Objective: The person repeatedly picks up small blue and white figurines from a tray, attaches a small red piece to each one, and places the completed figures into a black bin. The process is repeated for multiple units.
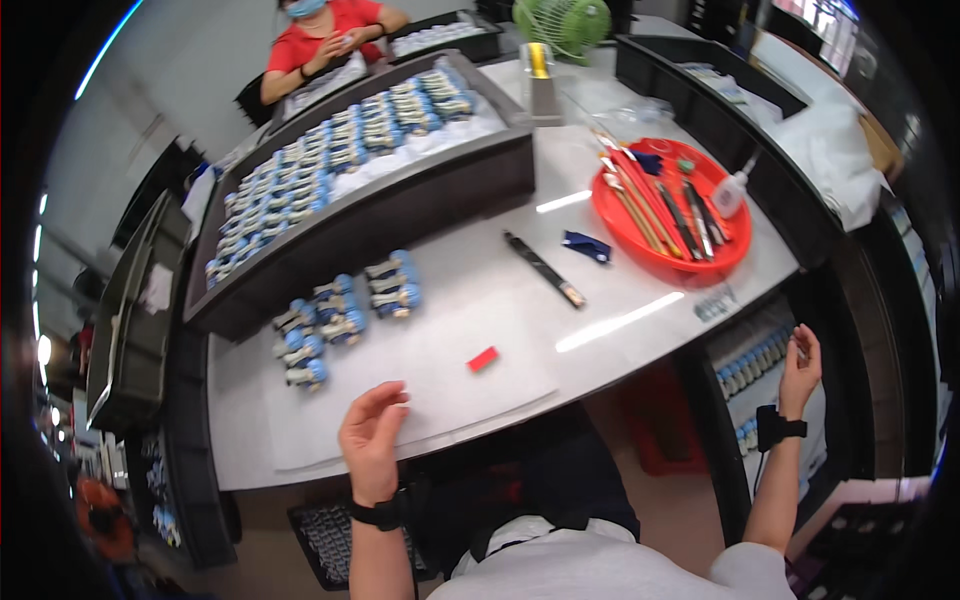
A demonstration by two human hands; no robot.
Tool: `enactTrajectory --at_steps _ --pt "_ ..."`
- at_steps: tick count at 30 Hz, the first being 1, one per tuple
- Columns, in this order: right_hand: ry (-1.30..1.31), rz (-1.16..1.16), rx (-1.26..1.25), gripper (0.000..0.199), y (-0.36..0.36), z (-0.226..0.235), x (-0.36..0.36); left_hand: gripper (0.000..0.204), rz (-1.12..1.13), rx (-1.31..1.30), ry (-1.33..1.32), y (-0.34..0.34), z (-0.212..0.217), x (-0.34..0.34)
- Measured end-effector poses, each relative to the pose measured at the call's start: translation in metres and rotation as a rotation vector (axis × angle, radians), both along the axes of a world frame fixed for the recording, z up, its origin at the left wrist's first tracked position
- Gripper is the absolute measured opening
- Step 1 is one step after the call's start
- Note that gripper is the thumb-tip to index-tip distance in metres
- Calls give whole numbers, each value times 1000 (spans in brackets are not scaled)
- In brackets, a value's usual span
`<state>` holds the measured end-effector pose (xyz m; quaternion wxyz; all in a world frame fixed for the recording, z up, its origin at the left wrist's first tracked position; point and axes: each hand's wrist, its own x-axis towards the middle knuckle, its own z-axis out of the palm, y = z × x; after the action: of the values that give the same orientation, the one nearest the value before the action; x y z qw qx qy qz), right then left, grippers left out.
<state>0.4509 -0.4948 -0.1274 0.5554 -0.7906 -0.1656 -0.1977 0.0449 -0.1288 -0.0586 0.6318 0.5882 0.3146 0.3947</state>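
My left hand (372, 440) hovers over the near edge of the white table (470, 250), fingers loosely curled, thumb apart, nothing visible in it. To its upper left, several small blue-and-white figurines (338, 308) lie in three short rows. A small red block (482, 359) rests to the right of that hand. Out to the right, my right hand (803, 362) is raised at a dark crate (725, 440) holding rows of figurines (755, 362). Its thumb and fingers are drawn together; what they hold, if anything, is too small to tell.
A large dark tray (440, 175) of figurines stands at the back left. A black pen-like tool (543, 268) and a dark blue scrap (587, 246) lie mid-table. An orange-red basin (690, 262) holds brushes and tools. Behind are a tape dispenser (541, 90), green fan (562, 25) and co-worker (320, 45).
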Motion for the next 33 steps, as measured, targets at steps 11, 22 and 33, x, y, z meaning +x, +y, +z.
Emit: enactTrajectory --at_steps 11,22,33 --pt "-672 991 -349 39 317 153 -90 21 -1121 -179 -29 -98 78 88" --pt "-723 815 -858 57 407 145 -77 34 -1423 -883 -1 -126 102 90" --pt "-651 706 -894 65 415 145 -93 22 -713 -803 -1368 -199 109 65"
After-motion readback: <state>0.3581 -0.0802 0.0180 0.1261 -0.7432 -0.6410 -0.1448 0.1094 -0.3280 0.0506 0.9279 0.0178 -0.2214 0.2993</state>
